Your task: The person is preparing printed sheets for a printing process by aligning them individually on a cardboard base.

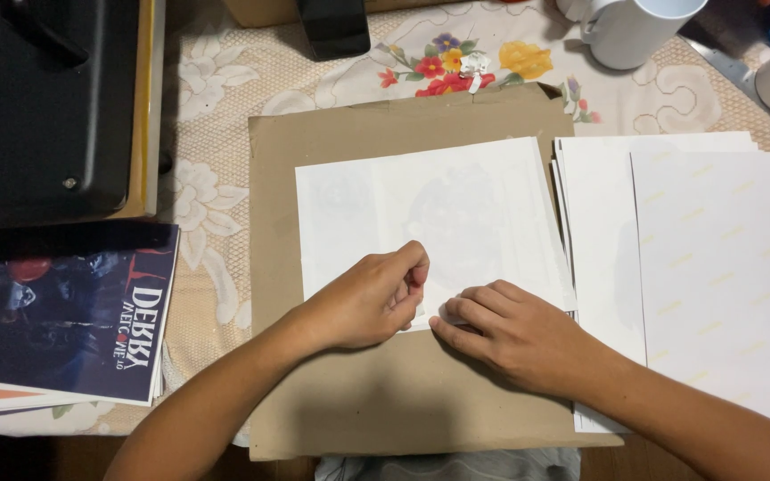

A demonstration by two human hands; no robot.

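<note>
A white sheet of paper (421, 214) with a faint round print showing through lies on a brown cardboard mat (349, 392). My left hand (367, 298) pinches the sheet's near edge between thumb and fingers. My right hand (510, 334) rests beside it, with its fingertips pressing down on the same near edge. The two hands almost touch at the sheet's lower middle.
A stack of white sheets (697, 267) lies to the right. A dark printed poster (64, 312) lies at the left, below a black machine (42, 98). A white mug (634, 31) and a dark phone-like object (333, 27) stand at the back on a floral tablecloth (216, 178).
</note>
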